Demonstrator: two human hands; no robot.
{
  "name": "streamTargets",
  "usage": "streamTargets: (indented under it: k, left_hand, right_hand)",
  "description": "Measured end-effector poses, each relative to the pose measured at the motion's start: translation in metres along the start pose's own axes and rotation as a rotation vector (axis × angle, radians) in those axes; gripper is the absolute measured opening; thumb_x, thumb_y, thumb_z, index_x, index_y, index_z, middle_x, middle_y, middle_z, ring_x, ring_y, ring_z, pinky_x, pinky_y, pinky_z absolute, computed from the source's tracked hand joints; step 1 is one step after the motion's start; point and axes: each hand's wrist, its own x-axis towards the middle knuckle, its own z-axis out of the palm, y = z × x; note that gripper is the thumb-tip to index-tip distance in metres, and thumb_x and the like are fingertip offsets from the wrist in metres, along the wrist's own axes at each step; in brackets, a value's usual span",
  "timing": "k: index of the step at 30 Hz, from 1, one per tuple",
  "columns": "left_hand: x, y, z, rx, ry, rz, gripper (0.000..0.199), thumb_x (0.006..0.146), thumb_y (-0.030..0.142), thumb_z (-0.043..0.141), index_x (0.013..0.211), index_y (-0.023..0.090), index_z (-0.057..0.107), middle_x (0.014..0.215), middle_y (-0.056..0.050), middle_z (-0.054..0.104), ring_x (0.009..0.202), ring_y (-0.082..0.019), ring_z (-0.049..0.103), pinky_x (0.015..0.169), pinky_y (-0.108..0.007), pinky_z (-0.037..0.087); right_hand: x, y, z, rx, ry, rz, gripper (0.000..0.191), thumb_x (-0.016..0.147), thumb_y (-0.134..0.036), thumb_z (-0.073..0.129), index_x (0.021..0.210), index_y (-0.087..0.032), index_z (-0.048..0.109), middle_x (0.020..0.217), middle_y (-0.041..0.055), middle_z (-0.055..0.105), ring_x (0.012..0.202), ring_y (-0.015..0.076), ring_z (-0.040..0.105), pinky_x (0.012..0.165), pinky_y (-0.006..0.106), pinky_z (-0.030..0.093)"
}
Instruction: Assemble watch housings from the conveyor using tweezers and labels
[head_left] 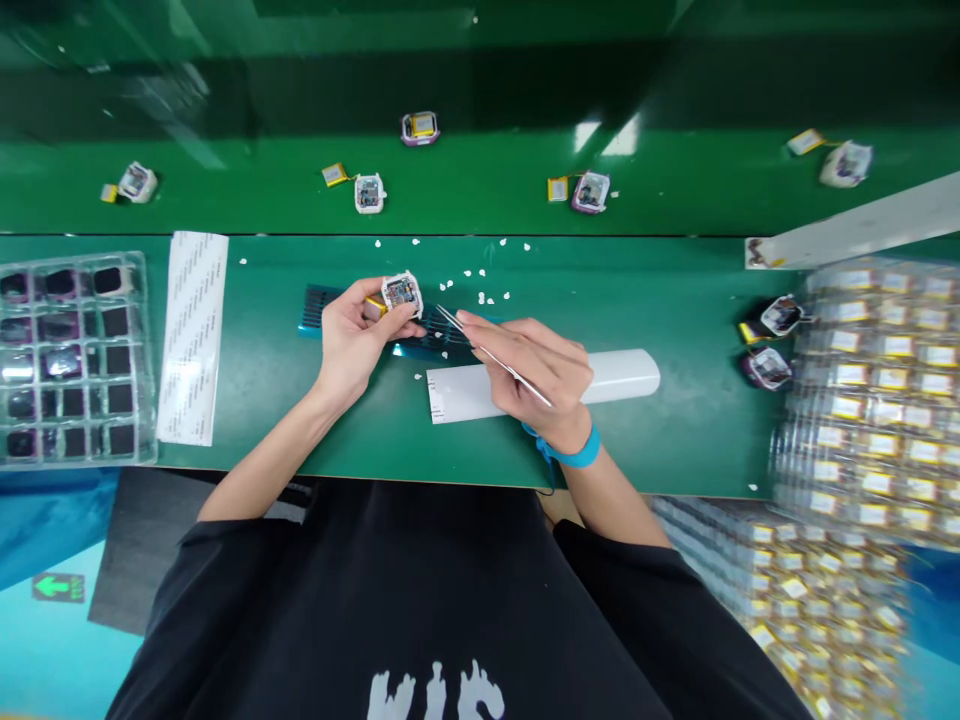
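My left hand [355,335] holds a white watch case [403,291] with its circuit board facing up, and a yellow battery [373,308] shows between the fingers. Metal tweezers [517,377] are gripped in my right hand [536,370], their tips just right of the case. Beneath both hands lies a dark blue slotted strip [431,335]. A white label sheet [465,393], curled at its right end, lies partly under my right hand. Small white pieces [481,298] are scattered on the green bench.
At the left are a clear tray of dark watch parts [152,400] and a long white printed sheet [193,340]. Opened watch cases [369,193] with batteries sit on the green belt beyond. Stacked battery trays [877,390] and two cases [767,368] are at the right.
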Motion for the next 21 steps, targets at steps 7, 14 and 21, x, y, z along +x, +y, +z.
streamTargets:
  k: [7,14,21]
  left_hand:
    - [0.15,0.001,-0.109,0.637,0.325,0.187,0.057,0.061,0.054,0.101,0.093,0.02,0.068,0.07,0.006,0.066,0.095,-0.021,0.071,0.1,-0.047,0.054]
    - [0.175,0.008,-0.095,0.966,-0.02,0.443,0.063,0.084,0.08,0.068,0.121,0.03,0.073,0.148,-0.008,0.066,0.163,-0.033,0.027,0.133,-0.057,0.015]
    - [0.164,0.006,-0.058,0.843,0.01,0.357,0.035,0.071,0.042,0.089,0.093,0.027,0.066,0.116,-0.01,0.079,0.134,-0.038,0.063,0.129,-0.067,0.026]
  right_hand:
    - [-0.002,0.003,-0.002,-0.024,0.001,-0.049,0.051,0.1,-0.006,0.065,0.145,-0.029,0.065,0.126,0.0013,0.083,0.09,0.0167,0.081,0.074,0.032,0.069]
    - [0.002,0.008,0.0,-0.107,-0.039,-0.097,0.04,0.102,-0.01,0.064,0.139,-0.027,0.067,0.132,0.0019,0.081,0.104,0.0174,0.077,0.084,0.034,0.069]
    - [0.003,0.01,0.0,0.0,-0.004,0.056,0.023,0.109,-0.015,0.049,0.115,-0.024,0.069,0.112,0.003,0.083,0.108,0.0199,0.076,0.088,0.038,0.067]
